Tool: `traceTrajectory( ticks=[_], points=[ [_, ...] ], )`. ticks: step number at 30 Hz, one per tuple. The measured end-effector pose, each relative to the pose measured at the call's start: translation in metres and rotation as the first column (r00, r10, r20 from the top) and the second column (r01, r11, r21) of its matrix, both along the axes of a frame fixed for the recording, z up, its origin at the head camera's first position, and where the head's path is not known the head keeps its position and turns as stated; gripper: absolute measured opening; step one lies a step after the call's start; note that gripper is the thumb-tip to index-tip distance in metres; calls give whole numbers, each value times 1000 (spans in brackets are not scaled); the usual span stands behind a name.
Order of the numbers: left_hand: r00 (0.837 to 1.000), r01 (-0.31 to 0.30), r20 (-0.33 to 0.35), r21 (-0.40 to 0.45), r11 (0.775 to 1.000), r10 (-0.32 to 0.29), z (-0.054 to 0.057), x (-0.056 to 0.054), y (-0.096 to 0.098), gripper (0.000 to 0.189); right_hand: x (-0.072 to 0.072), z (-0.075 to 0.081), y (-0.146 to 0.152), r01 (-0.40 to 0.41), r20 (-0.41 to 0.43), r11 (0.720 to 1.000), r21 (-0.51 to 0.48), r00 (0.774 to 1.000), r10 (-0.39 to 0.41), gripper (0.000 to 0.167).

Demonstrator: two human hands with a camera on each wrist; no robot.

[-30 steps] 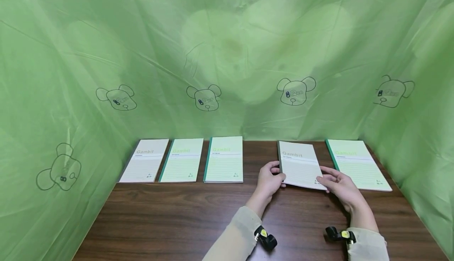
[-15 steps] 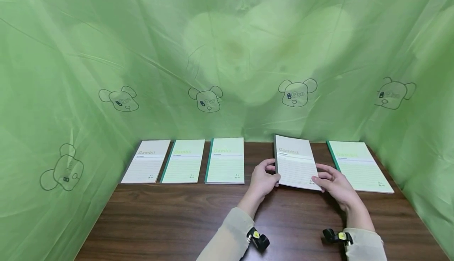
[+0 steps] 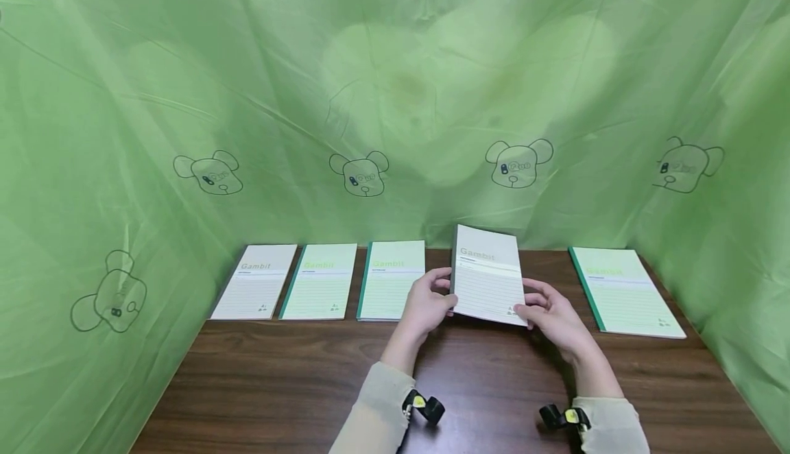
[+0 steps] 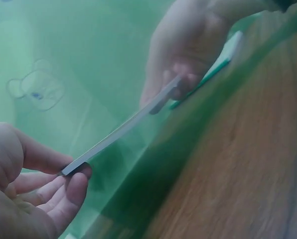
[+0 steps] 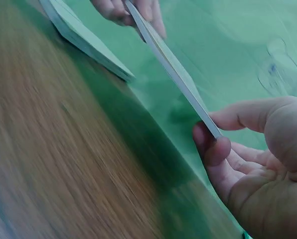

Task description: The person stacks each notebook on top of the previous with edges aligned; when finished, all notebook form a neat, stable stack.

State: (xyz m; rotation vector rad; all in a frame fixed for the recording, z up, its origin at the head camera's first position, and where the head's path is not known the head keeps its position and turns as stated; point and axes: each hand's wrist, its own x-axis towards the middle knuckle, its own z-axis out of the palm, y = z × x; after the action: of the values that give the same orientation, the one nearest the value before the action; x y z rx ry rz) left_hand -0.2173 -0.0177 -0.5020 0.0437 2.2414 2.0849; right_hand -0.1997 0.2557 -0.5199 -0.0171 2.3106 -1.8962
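A white notebook [image 3: 487, 276] marked "Gambit", with a dark grey spine, is held up off the table between both hands, its far edge tilted upward. My left hand [image 3: 427, 300] pinches its lower left edge, thumb on top and fingers beneath. At the lower right corner my right hand [image 3: 554, 317] pinches it the same way. Both wrist views show the notebook edge-on, with the left hand [image 4: 34, 184] and the right hand [image 5: 258, 154] gripping opposite sides. A green-spined notebook [image 3: 395, 282] lies just left of my left hand, partly covered by it.
Farther left on the brown wooden table [image 3: 278, 378] lie another green-spined notebook [image 3: 319, 282] and a grey-spined notebook [image 3: 254, 282]. One more green-spined notebook [image 3: 626, 293] lies at the right. A green cloth [image 3: 432, 97] with bear outlines walls in the back and sides.
Both hands have carried the white notebook leftward and raised it, away from the rightmost notebook and toward the row at the left. The other notebooks stay in place.
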Motion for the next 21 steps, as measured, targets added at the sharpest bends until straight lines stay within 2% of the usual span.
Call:
traceTrajectory(
  ticks=[6,13,16,21],
  points=[
    [999,0,38,26,1000,-1,2,-1,-41,62,2,10,-36,-18,-37,1000,-25,999,17,72],
    [998,23,58,-2,1000,-23,3,-3,-92,61,0,9,-80,-30,-76,999,-40,997,27,69],
    [998,14,68,-29,999,-12,1,-6,-108,61,-4,7,-96,-19,-83,999,-37,996,16,67],
    [999,-14,48,-25,1000,15,-5,-9,-127,61,-10,5,-118,-18,-89,999,-39,996,14,66]
  ],
)
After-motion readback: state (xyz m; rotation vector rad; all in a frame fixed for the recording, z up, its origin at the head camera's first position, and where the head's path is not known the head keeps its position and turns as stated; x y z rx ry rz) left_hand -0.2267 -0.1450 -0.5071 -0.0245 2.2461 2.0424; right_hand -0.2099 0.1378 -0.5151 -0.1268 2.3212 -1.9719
